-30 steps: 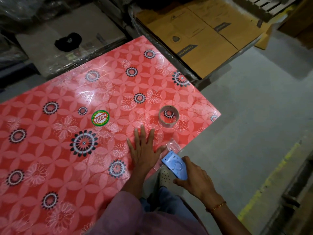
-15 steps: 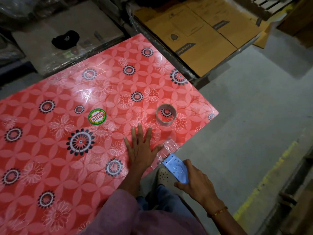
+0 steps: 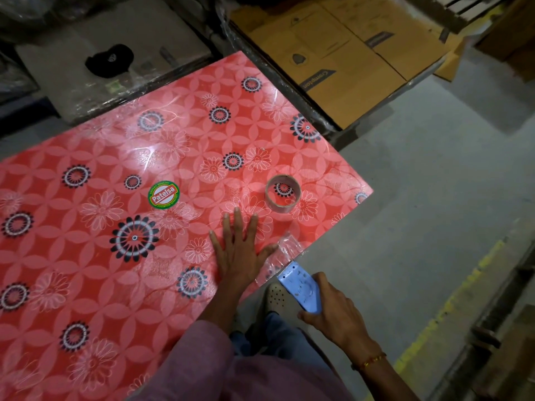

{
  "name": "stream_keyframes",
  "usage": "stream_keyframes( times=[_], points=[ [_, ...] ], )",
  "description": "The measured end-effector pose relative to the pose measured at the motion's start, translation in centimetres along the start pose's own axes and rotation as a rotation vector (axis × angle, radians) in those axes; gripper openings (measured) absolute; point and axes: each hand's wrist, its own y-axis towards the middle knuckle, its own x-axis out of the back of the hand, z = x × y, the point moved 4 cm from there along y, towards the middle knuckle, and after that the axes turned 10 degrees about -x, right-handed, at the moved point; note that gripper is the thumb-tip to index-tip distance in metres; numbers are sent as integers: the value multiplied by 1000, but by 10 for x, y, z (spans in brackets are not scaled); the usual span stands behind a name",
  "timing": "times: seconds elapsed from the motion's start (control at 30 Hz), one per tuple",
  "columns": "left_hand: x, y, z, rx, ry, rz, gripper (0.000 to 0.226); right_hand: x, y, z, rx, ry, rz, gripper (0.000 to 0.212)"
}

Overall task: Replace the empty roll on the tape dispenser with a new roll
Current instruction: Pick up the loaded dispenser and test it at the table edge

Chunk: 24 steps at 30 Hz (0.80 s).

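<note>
My right hand (image 3: 333, 314) grips a light blue tape dispenser (image 3: 301, 287) just off the near right edge of the red flowered table (image 3: 86, 256); its toothed blade points at the table. A strip of clear tape (image 3: 285, 250) runs from the blade onto the table edge. My left hand (image 3: 240, 250) lies flat on the table with fingers spread, its thumb touching the tape strip. A brown cardboard tape core (image 3: 283, 193), an empty ring, lies on the table beyond my left hand.
A round green and red sticker (image 3: 163, 195) is stuck to the table. Flattened cardboard boxes (image 3: 347, 59) lie past the far edge. A black object (image 3: 109, 60) sits on a wrapped board at back left. Grey floor with a yellow line (image 3: 451, 308) is on the right.
The dispenser in my right hand has drawn back slightly from the table edge, stretching the clear tape. My left hand stays flat in place.
</note>
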Motion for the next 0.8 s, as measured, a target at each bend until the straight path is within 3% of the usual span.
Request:
stream_keyframes(
  times=[0.2,0.47,0.8],
  points=[
    [1,-1,-2,-23,20,-23,95,-5,4,-3,-18,31,27,57],
    [-9,-16,-9,-204,103,-85,101,-8,10,-5,-24,71,40,54],
    [-7,-20,-18,-106,111,-161,67,-12,9,-9,-16,115,39,59]
  ],
)
